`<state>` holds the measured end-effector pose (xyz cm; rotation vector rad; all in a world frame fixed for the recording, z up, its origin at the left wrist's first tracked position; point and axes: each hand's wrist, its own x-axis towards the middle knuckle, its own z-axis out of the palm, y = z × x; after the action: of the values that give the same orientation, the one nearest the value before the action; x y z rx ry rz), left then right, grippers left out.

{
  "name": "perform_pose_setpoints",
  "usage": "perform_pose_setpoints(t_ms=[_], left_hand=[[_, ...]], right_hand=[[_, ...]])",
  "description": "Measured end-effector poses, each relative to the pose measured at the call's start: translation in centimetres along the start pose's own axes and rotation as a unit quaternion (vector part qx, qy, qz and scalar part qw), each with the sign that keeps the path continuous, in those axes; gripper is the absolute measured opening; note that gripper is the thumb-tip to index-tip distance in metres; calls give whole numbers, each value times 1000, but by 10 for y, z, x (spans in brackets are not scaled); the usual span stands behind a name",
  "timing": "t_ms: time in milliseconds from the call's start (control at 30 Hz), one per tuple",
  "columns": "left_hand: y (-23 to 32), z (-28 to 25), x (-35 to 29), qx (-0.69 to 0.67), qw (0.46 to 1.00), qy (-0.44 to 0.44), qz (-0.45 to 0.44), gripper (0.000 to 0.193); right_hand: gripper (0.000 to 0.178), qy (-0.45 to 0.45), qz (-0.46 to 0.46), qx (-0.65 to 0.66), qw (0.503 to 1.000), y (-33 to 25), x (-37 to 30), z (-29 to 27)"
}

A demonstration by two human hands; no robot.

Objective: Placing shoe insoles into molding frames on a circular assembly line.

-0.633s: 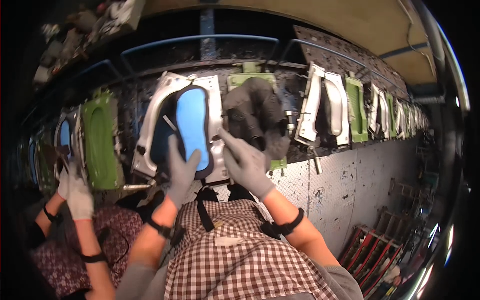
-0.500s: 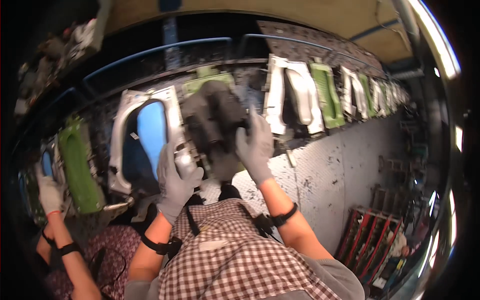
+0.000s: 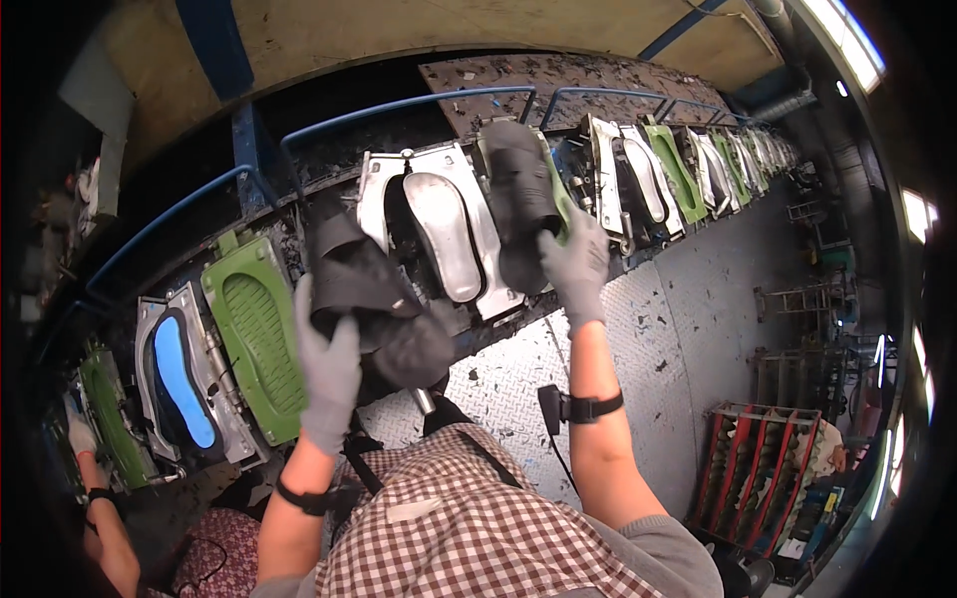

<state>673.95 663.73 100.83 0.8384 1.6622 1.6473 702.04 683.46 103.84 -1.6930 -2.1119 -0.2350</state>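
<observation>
My left hand [image 3: 334,374], in a grey glove, is closed on a black slide sandal [image 3: 364,284]. The thumb lies in front of its edge and the fingers lie along its left side. My right hand [image 3: 578,261], gloved likewise, grips a second black sandal [image 3: 523,189] by its right side, over a green mould half [image 3: 561,197]. Between the two sandals, a metal mould [image 3: 444,239] with a foot-shaped silver core lies open. A blurred dark piece [image 3: 414,344] hangs below the left sandal; whether it is part of it I cannot tell.
Along the bench, more moulds stretch away right. Left are a green mould half [image 3: 254,339] and a metal mould with a blue insole [image 3: 181,379]. A co-worker's hand [image 3: 82,436] is at far left. Blue rails [image 3: 409,103] run behind. A red rack [image 3: 763,473] stands on the right.
The view has shifted right along the mould row. Both black sandals have moved right with my hands and spread apart. The blue-insole mould now sits farther left.
</observation>
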Motion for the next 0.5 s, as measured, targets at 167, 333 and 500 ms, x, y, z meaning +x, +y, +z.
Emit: perform_pose_setpoints(t_ms=[167, 333, 500], left_hand=[[-18, 144, 4, -87, 991, -92, -52, 66], [-79, 175, 34, 74, 994, 14, -75, 59], [-135, 180, 114, -444, 828, -128, -318, 51]], right_hand=[[59, -277, 100, 518, 803, 19, -33, 15], [58, -215, 237, 638, 700, 61, -40, 45], [52, -299, 298, 676, 604, 51, 1, 33]])
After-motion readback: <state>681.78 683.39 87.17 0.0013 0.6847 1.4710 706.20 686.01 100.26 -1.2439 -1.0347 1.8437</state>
